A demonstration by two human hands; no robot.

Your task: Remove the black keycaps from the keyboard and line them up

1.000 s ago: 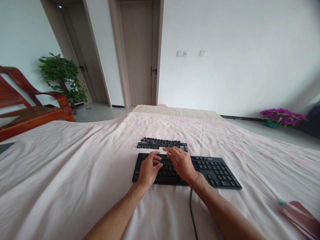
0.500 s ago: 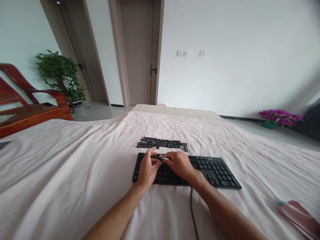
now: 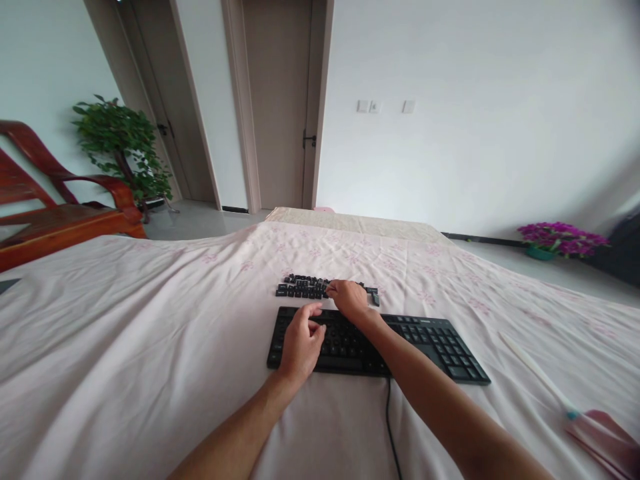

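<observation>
A black keyboard (image 3: pixel 345 363) lies on the pink bedsheet-like cloth, with some of its keys off on the left part. My left hand (image 3: pixel 301 343) rests over the keyboard's left part, thumb and forefinger apart with nothing seen between them. Beyond the keyboard, loose black keycaps (image 3: pixel 299 291) lie in rows on the cloth. My right hand (image 3: pixel 349 298) is closed above the right part of these rows and hides some of them. Its fingers hold a thin silvery metal tool, now mostly hidden by the hand.
The keyboard cable (image 3: pixel 391 427) runs towards me across the cloth (image 3: pixel 150 360). A pink fly swatter-like thing with a white handle (image 3: pixel 537 373) lies at the right. Beyond stand a wooden chair (image 3: pixel 95 213), a green plant (image 3: pixel 117 133) and purple flowers (image 3: pixel 560 237).
My right hand has moved forward from the keyboard to the rows of keycaps. My left hand has stayed over the keyboard, its thumb and fingers now apart from the metal tool.
</observation>
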